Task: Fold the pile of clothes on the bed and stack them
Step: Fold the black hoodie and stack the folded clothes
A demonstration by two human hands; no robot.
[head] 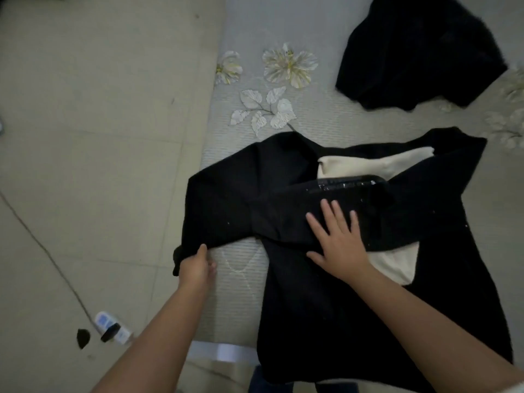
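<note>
The black top (326,251) lies spread on the bed (283,24). The left hand (197,266) pinches its sleeve; the right hand (338,239) presses flat, fingers apart. A hard pull might drag everything crooked.

A single wide-angle view is taken from head height, aimed forward and steeply down at a bed (283,29) edge, close enough that both forearms are seen entering from the bottom of the frame.
</note>
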